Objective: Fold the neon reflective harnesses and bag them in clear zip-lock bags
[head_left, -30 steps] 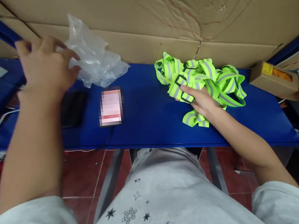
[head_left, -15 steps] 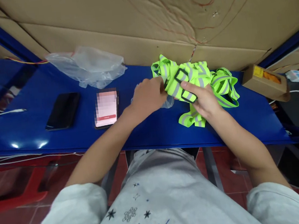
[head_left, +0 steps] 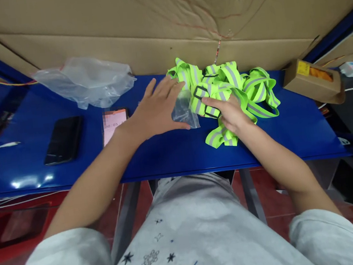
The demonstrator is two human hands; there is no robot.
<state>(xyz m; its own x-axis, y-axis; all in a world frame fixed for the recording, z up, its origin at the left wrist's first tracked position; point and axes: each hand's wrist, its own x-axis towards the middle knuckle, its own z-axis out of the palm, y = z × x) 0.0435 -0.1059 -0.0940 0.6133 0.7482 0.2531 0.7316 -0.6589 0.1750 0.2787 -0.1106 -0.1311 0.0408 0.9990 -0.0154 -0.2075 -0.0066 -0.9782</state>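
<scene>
My right hand [head_left: 233, 111] is closed on a folded neon-yellow reflective strap [head_left: 194, 105] with grey stripes and black buckles, its thumb pressed near one buckle. Just left of it, my left hand [head_left: 157, 109] is spread with fingers apart, over a small clear plastic bag [head_left: 187, 112] lying on the blue table. The hand partly hides that bag, and I cannot tell whether they touch. More neon reflective straps [head_left: 261, 91] lie heaped behind and to the right of my right hand. A loose strap end [head_left: 217, 138] hangs toward the table's front.
A large clear plastic bag [head_left: 94, 82] rests at the back left. A dark phone [head_left: 64, 139] and a lit phone [head_left: 111, 123], partly behind my left forearm, lie on the blue table [head_left: 173, 158]. An open cardboard box [head_left: 312, 78] stands at the right; a cardboard wall [head_left: 89, 36] rises behind.
My left hand has come off the folded strap, moved left and spread its fingers. The small clear bag shows more now. My right hand still grips the strap.
</scene>
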